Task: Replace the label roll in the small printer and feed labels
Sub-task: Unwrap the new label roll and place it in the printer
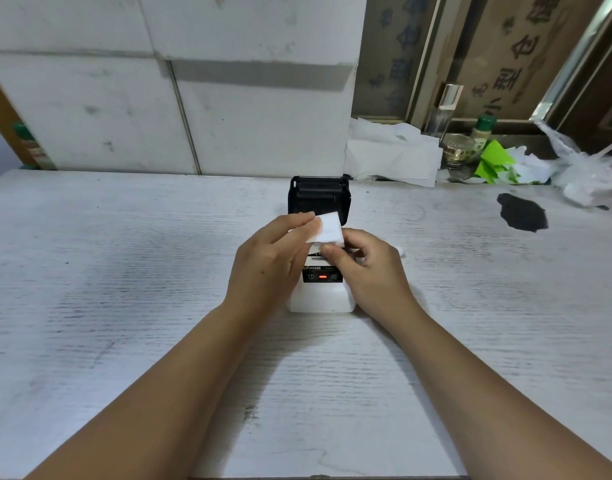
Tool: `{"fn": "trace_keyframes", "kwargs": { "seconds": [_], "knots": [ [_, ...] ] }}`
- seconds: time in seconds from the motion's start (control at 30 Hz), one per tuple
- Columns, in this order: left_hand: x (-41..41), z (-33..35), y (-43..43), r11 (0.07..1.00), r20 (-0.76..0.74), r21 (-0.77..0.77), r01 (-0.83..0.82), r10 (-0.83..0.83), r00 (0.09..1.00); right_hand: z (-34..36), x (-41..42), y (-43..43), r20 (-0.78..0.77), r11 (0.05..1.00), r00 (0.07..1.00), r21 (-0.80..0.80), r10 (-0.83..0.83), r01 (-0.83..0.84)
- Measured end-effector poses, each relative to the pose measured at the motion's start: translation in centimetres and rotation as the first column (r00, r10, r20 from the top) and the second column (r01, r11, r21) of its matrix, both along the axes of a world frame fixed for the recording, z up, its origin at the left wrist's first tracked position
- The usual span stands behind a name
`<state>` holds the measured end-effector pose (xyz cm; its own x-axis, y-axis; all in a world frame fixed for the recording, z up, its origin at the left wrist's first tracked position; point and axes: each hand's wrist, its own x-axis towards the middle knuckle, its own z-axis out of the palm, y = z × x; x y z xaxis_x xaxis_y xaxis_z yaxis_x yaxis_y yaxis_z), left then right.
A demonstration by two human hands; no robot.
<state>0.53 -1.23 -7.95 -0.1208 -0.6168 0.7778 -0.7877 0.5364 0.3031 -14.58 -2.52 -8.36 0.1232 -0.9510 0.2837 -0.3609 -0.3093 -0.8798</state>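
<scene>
A small white printer [320,299] sits mid-table with its black lid [319,197] swung open toward the wall. A red light glows on its dark control panel [322,277]. Above the open bay, my left hand [270,258] pinches the left edge of a white label strip [328,228]. My right hand [370,268] grips the strip's lower right part with thumb and fingers. The roll itself is hidden behind my hands.
The whitewashed wooden table [124,289] carries a black stain [522,214] at the right. Crumpled white paper [391,157], a glass jar [456,150], a green-capped bottle [482,131], green scraps [494,164] and a plastic bag [588,171] crowd the back right by the wall.
</scene>
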Motion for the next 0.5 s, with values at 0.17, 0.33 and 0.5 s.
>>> {"fn": "trace_keyframes", "kwargs": {
  "seconds": [0.17, 0.33, 0.5],
  "knots": [
    [0.12, 0.00, 0.22, 0.997, -0.025, 0.049, 0.054, -0.053, 0.998, 0.00, 0.02, -0.21, 0.031, 0.999, 0.999, 0.023, -0.036, 0.035],
    [-0.24, -0.47, -0.20, 0.997, -0.025, -0.033, 0.071, -0.072, 0.997, -0.03, 0.20, -0.14, 0.043, 0.997, 0.996, 0.028, -0.073, 0.072],
    [-0.45, -0.52, -0.41, 1.000, 0.040, 0.023, 0.017, -0.018, 0.999, 0.19, 0.12, -0.25, 0.118, 0.995, 0.990, 0.073, -0.079, 0.071]
  ]
}}
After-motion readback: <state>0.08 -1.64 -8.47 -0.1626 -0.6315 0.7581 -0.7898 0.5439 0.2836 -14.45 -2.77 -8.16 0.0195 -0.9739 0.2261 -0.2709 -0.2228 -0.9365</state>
